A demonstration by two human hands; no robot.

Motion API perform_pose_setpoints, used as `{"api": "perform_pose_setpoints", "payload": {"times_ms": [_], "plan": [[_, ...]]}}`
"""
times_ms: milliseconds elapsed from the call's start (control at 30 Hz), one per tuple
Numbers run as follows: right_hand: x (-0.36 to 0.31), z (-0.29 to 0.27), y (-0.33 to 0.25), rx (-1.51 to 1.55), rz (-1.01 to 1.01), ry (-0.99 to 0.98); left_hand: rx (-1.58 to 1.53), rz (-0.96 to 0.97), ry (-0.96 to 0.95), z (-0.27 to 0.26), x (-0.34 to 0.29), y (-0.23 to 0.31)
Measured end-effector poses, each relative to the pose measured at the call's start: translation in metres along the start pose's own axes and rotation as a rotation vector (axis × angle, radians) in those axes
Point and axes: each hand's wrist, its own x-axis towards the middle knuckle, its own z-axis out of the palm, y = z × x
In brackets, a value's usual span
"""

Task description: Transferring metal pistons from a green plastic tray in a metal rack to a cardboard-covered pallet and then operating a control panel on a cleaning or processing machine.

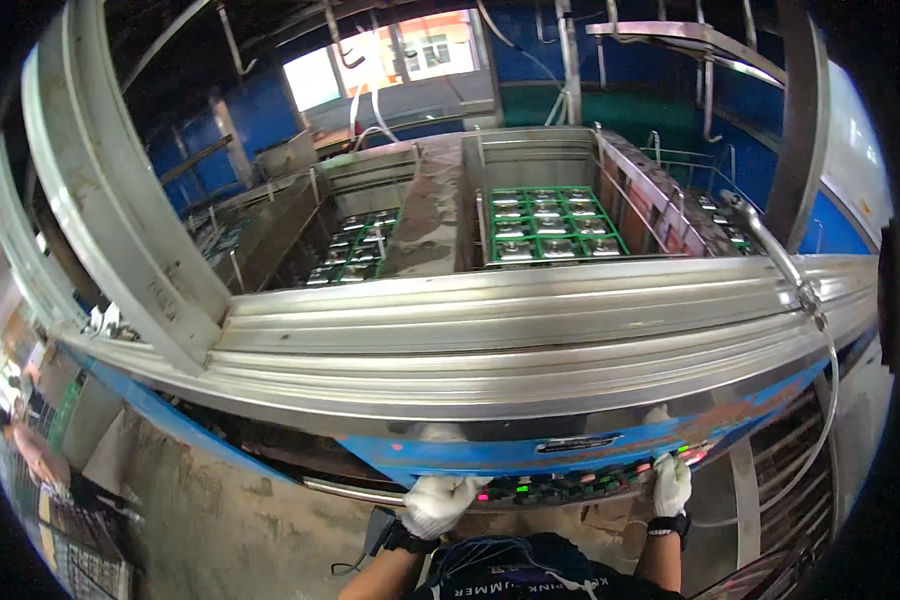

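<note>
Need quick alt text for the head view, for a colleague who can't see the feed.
Both gloved hands rest on a button panel along the front of a long steel and blue tank machine: the left hand at its left end, the right hand near its right end. Beyond the steel rim, green racks of metal parts sit in the tanks.

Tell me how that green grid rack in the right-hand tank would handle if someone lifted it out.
The green grid rack looks rigid, so probably stiff. Shiny metal parts fill its cells, so likely heavy. It may come up slippery if the steel tank holds liquid.

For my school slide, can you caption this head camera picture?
Two gloved hands, left and right, on a button panel below tanks holding green racks.
</note>
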Motion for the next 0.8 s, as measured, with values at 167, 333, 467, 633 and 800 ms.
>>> {"api": "perform_pose_setpoints", "payload": {"times_ms": [167,333,467,633,800], "plan": [[0.006,0.0,0.002,-0.297,-0.048,0.045,-0.031,-0.029,-0.057,0.007,0.001,-0.035],[0.013,-0.01,0.008,-0.203,0.043,-0.035,0.077,0.029,-0.061,0.004,0.001,-0.028],[0.016,-0.007,0.013,-0.076,0.081,-0.065,-0.136,-0.051,-0.068,0.015,0.001,-0.053],[0.031,-0.022,0.042,-0.253,-0.044,0.052,-0.007,0.018,-0.071,0.014,0.002,-0.051],[0.023,-0.016,0.015,-0.197,0.108,-0.085,0.252,-0.035,-0.047,0.014,0.005,-0.049]]}}
